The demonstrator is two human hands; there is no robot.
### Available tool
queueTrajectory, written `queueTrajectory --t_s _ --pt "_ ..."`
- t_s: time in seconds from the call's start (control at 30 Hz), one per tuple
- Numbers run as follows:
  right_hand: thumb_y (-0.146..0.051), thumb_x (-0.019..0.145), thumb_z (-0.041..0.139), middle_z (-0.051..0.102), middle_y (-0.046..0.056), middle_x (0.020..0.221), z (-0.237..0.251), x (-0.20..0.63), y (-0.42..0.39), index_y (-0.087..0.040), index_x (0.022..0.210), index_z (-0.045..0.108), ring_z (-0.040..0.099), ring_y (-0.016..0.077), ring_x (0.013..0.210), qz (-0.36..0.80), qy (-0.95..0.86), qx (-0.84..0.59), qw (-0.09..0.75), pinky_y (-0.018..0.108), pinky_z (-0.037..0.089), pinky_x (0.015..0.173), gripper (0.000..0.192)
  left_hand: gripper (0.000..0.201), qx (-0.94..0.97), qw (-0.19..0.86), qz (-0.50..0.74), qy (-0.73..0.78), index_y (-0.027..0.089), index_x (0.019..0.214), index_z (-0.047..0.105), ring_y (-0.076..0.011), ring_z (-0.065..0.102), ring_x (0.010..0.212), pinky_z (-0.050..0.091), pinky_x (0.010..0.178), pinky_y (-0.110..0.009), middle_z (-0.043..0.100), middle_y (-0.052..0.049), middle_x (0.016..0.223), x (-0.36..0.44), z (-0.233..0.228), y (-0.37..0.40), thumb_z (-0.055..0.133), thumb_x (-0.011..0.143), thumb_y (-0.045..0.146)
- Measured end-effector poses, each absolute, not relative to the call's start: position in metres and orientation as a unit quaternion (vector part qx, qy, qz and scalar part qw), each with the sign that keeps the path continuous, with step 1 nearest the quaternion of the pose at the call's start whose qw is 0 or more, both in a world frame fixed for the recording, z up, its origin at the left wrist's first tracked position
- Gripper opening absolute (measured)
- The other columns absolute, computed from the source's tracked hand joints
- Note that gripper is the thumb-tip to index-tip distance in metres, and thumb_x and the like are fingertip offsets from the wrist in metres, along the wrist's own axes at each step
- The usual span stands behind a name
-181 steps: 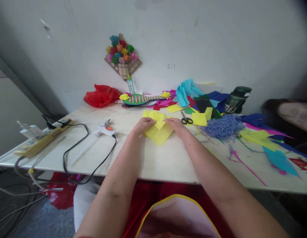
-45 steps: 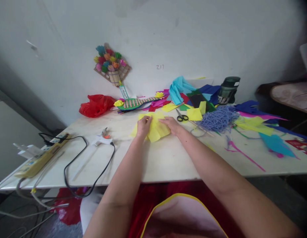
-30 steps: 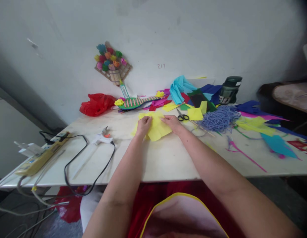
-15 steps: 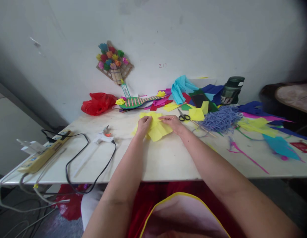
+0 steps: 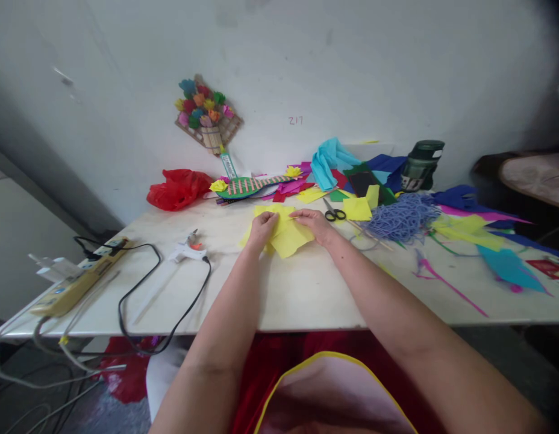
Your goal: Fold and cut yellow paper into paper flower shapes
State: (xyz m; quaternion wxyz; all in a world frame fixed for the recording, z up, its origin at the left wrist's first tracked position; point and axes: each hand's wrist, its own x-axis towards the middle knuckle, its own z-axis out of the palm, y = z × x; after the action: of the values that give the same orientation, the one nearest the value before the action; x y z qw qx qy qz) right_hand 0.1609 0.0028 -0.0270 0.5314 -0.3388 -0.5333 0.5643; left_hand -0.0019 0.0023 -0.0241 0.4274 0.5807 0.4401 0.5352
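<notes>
Yellow paper [image 5: 288, 239] rearranged since six seconds ago: neat point toward six o'clock then, rumpled spread now. Lies between hands at table [image 5: 306, 295]: left hand [image 5: 262, 229], nine o'clock, clamped on it; right hand [image 5: 316, 226], three o'clock, pinching it.

Two hands [image 5: 262, 229]; one pair of scissors [image 5: 335, 214]; one glue gun [image 5: 188, 253]; one power strip [image 5: 70, 296]; one bottle [image 5: 421, 166]
</notes>
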Motion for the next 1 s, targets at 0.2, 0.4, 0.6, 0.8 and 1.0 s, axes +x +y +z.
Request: queueTrajectory --t_s 0.2,0.4,0.6,0.8,1.0 --pt "-0.019 0.059 0.061 0.066 0.002 0.088 -0.029 0.160 0.006 -0.021 0.104 0.058 0.061 0.0163 0.073 0.592 -0.515 -0.303 0.541 0.031 0.047 0.068 0.046 0.036 0.550 0.444 0.542 0.455 0.015 0.070 0.051 -0.0110 0.052 0.052 0.040 0.049 -0.022 0.056 -0.001 0.061 0.001 -0.022 0.002 0.066 0.054 0.043" --pt "-0.020 0.060 0.061 0.065 0.004 0.094 -0.031 0.159 0.009 -0.020 0.111 0.054 0.061 0.0159 0.074 0.583 -0.505 -0.308 0.557 0.030 0.048 0.070 0.052 0.044 0.572 0.313 0.560 0.511 0.014 0.085 0.059 -0.0087 0.048 0.049 0.038 0.048 -0.020 0.053 0.001 0.057 0.000 -0.028 0.009 0.065 0.055 0.045" --pt "-0.021 0.061 0.060 0.065 0.004 0.093 -0.032 0.159 0.011 -0.019 0.112 0.053 0.062 0.0160 0.075 0.578 -0.503 -0.312 0.562 0.031 0.048 0.072 0.051 0.043 0.598 0.210 0.561 0.533 0.013 0.089 0.066 -0.0089 0.047 0.054 0.039 0.055 -0.021 0.054 0.000 0.058 -0.001 -0.032 0.011 0.061 0.060 0.045" --pt "-0.021 0.061 0.060 0.066 0.004 0.093 -0.033 0.158 0.010 -0.018 0.107 0.056 0.061 0.0166 0.078 0.579 -0.511 -0.300 0.560 0.031 0.047 0.074 0.046 0.031 0.614 0.181 0.554 0.533 0.015 0.076 0.068 -0.0133 0.053 0.062 0.039 0.060 -0.022 0.063 -0.003 0.066 -0.001 -0.030 0.011 0.057 0.065 0.041" --pt "-0.018 0.060 0.060 0.067 0.003 0.086 -0.032 0.160 0.011 -0.018 0.103 0.059 0.061 0.0169 0.074 0.588 -0.494 -0.306 0.563 0.032 0.047 0.072 0.043 0.029 0.648 0.143 0.515 0.543 0.016 0.067 0.063 -0.0115 0.047 0.058 0.033 0.053 -0.020 0.054 -0.001 0.056 -0.003 -0.028 0.010 0.050 0.070 0.042"
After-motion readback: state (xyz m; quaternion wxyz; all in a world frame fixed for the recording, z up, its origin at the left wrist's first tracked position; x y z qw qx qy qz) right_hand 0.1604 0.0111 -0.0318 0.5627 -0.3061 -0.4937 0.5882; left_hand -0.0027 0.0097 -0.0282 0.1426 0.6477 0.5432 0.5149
